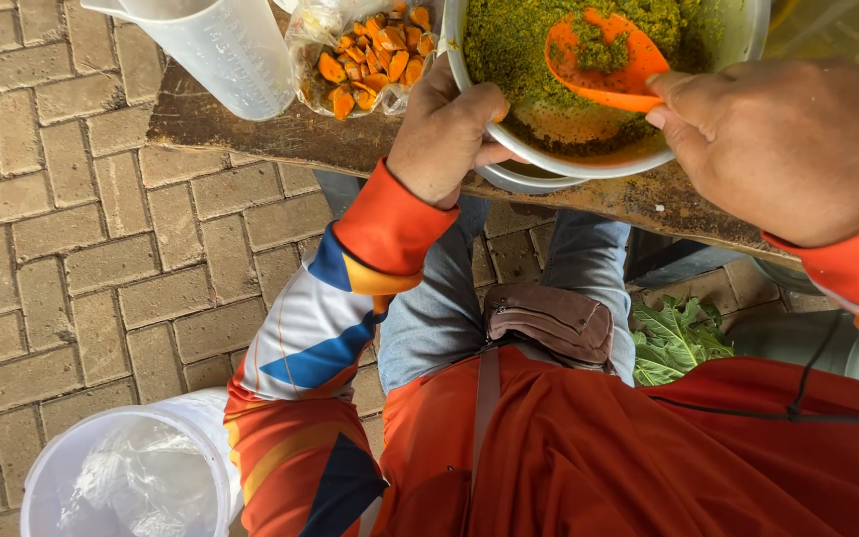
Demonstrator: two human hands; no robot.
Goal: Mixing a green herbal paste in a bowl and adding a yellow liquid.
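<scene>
My left hand (446, 131) grips the near rim of a metal bowl (589, 167) that stands on a rough wooden table (251, 124). The bowl holds a green-yellow ground mash (519, 40) with brown liquid at its near side. My right hand (787, 144) holds an orange plastic spoon (603, 65) inside the bowl, its scoop carrying a lump of the mash. A second bowl rim shows just under the first.
A clear bag of orange chopped pieces (375, 55) lies left of the bowl, beside a clear plastic measuring jug (221, 50). On the brick paving by my left leg stands a white bucket (126, 472). Green leaves (678, 338) lie under the table. A brown waist pouch (549, 320) hangs at my front.
</scene>
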